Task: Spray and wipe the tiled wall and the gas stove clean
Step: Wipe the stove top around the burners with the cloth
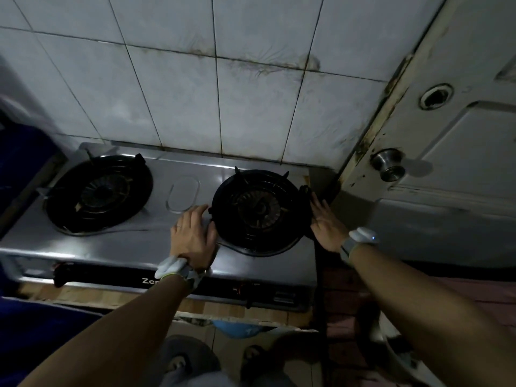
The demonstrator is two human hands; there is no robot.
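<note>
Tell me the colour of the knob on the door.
Silver metal; the door knob shows best in the head view.

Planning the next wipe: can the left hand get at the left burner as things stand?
Probably yes. The left hand rests beside the right burner; only bare stove top lies between it and the left burner.

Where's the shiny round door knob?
In the head view the door knob is far right, on the white door, just beyond the stove's right burner and the right hand, and below a round hole in that door.
</note>
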